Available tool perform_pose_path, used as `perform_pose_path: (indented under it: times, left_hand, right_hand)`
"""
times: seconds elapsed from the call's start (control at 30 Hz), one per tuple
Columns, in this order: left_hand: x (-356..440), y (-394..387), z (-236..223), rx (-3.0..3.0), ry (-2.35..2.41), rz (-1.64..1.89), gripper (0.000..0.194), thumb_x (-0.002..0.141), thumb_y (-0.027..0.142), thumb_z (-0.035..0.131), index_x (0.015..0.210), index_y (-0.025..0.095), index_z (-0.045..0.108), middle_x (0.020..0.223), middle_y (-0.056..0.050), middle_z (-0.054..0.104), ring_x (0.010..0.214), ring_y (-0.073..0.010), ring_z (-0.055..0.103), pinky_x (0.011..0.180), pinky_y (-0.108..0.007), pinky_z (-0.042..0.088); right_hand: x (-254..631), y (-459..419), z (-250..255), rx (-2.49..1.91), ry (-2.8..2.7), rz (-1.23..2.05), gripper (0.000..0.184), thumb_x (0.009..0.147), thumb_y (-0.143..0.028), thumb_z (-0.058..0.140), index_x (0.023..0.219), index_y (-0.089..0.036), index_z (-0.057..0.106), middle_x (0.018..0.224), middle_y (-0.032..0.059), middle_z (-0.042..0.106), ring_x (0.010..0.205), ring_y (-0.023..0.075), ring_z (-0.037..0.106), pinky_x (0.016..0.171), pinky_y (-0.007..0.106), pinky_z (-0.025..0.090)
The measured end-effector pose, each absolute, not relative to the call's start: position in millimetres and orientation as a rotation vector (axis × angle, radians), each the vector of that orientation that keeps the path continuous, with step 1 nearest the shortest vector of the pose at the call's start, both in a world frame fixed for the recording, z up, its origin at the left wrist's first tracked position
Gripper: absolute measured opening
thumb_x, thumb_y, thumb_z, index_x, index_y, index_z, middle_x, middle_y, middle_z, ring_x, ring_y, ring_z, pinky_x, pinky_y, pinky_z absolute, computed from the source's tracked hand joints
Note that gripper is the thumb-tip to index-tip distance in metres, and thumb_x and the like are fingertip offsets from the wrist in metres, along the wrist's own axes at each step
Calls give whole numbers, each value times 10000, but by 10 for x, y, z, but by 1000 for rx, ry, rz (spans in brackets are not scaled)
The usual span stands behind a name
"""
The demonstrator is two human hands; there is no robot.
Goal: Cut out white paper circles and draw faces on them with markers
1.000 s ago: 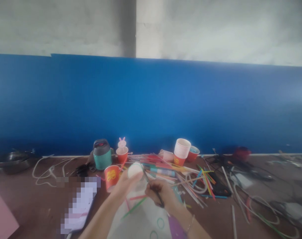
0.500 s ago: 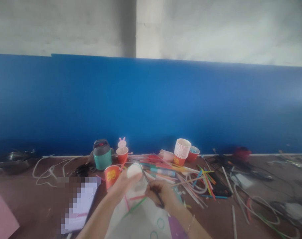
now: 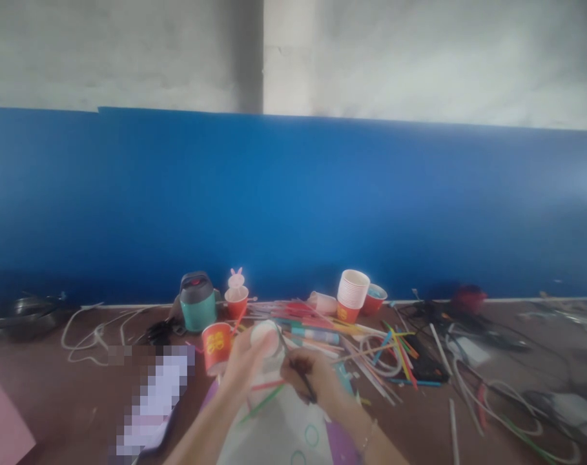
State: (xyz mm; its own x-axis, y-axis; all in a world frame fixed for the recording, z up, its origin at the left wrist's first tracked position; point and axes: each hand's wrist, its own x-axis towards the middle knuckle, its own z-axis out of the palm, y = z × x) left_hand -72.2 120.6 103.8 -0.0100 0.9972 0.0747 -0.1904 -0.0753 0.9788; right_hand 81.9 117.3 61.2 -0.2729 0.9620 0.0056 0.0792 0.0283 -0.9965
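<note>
Left hand: from where I stand, the left hand (image 3: 245, 356) has its fingers curled round a white round piece (image 3: 263, 337), lifted above the worktop (image 3: 75, 407); blur hides whether it is paper or a cup.
Right hand: the right hand (image 3: 317, 376) has its fingers wrapped on the dark handle of what look like scissors (image 3: 307, 382), the tip pointing up beside the white piece's right edge. I cannot tell whether the blades are parted or touching it.
Snipping: if this is cutting, as I judge, small bites near the pivot should give the cleanest edge, with the left hand turning the piece rather than the right wrist twisting.
Finger safety: the left fingertips sit close to the blade side, so they are best drawn behind the cutting line.
Under the hands: a white sheet (image 3: 274, 436) with green rings carries a red strip (image 3: 268, 386) and a green strip (image 3: 261, 406).
Left wrist: a red cup (image 3: 216, 343) stands just beside it, easy to knock.
</note>
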Motion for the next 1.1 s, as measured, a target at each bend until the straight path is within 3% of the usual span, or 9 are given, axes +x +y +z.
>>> perform_pose_path:
  times: [0.17, 0.7, 1.1]
  left_hand:
    - [-720, 1235, 1009, 1153, 1019, 1279, 351, 624, 456, 752, 767, 141, 697, 701, -50, 673, 656, -191, 589, 616, -273, 443]
    - [-727, 1262, 946, 1114, 1047, 1277, 386, 622, 439, 751, 873, 149, 705, 795, -72, 703, 744, -220, 622, 666, -292, 467]
    - [-739, 1223, 1041, 1086, 1068, 1268, 421, 574, 430, 782, 868, 136, 714, 758, -81, 703, 738, -242, 635, 662, -312, 475]
  right_hand:
    - [834, 1156, 675, -1016, -1535, 1386, 269, 675, -403, 703, 744, -161, 608, 458, -76, 481, 323, 53, 390, 316, 175, 274]
    - [781, 1125, 676, -948, -1366, 1498, 427, 649, -565, 702, 693, -155, 588, 436, -88, 416, 322, 23, 263, 329, 198, 173]
    - [795, 1132, 704, -1035, -1392, 1475, 395, 618, -519, 741, 630, -160, 577, 415, -90, 385, 334, 24, 241, 343, 202, 156]
